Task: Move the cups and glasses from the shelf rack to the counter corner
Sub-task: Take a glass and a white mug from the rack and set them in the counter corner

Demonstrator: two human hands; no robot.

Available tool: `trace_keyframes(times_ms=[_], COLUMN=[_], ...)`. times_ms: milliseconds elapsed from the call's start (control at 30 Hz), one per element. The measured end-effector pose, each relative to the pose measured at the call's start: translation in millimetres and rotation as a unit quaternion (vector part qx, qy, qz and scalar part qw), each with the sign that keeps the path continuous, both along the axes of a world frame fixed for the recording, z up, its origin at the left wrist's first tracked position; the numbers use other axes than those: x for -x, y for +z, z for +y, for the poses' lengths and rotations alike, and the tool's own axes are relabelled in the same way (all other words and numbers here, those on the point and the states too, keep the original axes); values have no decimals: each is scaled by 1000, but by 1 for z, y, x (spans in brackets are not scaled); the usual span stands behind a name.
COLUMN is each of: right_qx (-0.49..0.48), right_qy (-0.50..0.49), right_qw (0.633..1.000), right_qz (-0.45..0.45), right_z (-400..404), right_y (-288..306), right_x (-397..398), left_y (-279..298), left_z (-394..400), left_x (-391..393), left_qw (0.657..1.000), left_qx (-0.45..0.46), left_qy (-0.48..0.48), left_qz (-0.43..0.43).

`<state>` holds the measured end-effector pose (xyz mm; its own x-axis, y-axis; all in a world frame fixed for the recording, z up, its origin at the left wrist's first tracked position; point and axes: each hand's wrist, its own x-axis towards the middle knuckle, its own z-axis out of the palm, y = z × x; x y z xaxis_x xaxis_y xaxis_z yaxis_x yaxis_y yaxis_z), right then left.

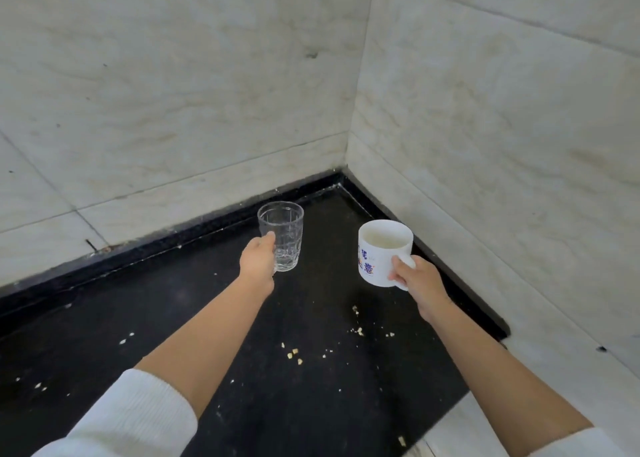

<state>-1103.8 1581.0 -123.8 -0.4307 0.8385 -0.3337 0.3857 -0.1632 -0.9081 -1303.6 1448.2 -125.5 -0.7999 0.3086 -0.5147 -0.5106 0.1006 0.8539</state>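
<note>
We've got both arms stretched toward the far corner of the black bench. Our left hand wraps a clear patterned glass, upright, near the back edge. Our right hand has its grip on the handle of a white mug with blue and red print, close to the right edge. Pale crumbs dot the bench.

Soft, even daylight; mild blur, wide-angle bending at edges.

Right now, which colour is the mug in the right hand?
White mug, with blue and red print; head view.
</note>
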Motion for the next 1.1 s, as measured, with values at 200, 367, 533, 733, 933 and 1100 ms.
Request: trace_keyframes(times_ms=[200,367,533,733,933,1100], right_qx=[12,-10,-28,-32,-34,-42], right_qy=[19,41,51,49,39,31], right_qw=[1000,999,998,998,998,998], right_qz=[-11,-14,-7,10,21,17], right_z=[57,91,114,127,127,125], right_y=[-30,-59,-81,-96,-106,-108], right_x=[52,74,83,91,91,96], left_y=[-36,-54,-60,-67,-70,-76], left_z=[61,119,168,199,218,223], left_x=[24,36,51,70,72,79], left_qw=[999,999,999,999,999,997], left_qx=[-5,0,8,16,5,2], left_qy=[6,8,11,-22,-53,-77], left_qz=[-40,-53,-52,-27,-6,18])
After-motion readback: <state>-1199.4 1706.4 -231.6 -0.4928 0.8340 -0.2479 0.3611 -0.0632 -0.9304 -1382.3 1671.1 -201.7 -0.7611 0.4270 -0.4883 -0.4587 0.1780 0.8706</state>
